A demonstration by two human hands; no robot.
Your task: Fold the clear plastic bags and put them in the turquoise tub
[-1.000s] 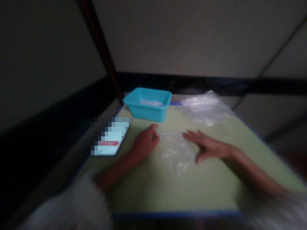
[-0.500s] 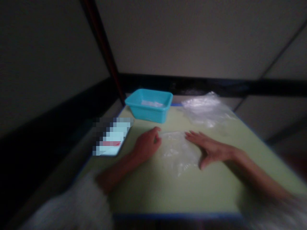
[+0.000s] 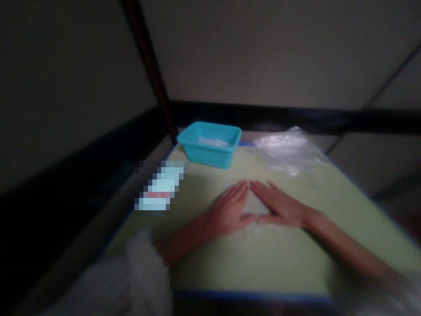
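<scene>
1. Across the middle of the pale yellow-green, blue-edged surface (image 3: 263,267), a thin, clear plastic bag or sheet (image 3: 255,204) lies flat, partly covered by both hands; which of the two it is, I cannot tell.
2. The left hand (image 3: 227,211) and the right hand (image 3: 285,208) are open, grasping nothing, palms down over the plastic. Their fingertips come together at its far side and their thumbs nearly meet at the near side, framing a patch of film. How hard they press cannot be told.
3. To flatten such film well, I would keep the fingers straight and the pressure light and even, sliding outward from the centre so that creases and air leave by the edges. Both hands are best moved apart at the same pace; if one drags harder, the film may skew or bunch. Wrinkles catch the light near the thumbs, so that side probably deserves the most care.
4. Beyond the left hand stands a turquoise rectangular plastic basin (image 3: 208,154), with something pale and indistinct inside. Farther right lies a loose, crumpled heap of clear plastic (image 3: 289,151), touched by neither hand.
5. On the left side is a bright, pixelated, slanting panel (image 3: 162,185) with a reddish band; no wording on it is legible. Nowhere can a brand or label be read.
</scene>
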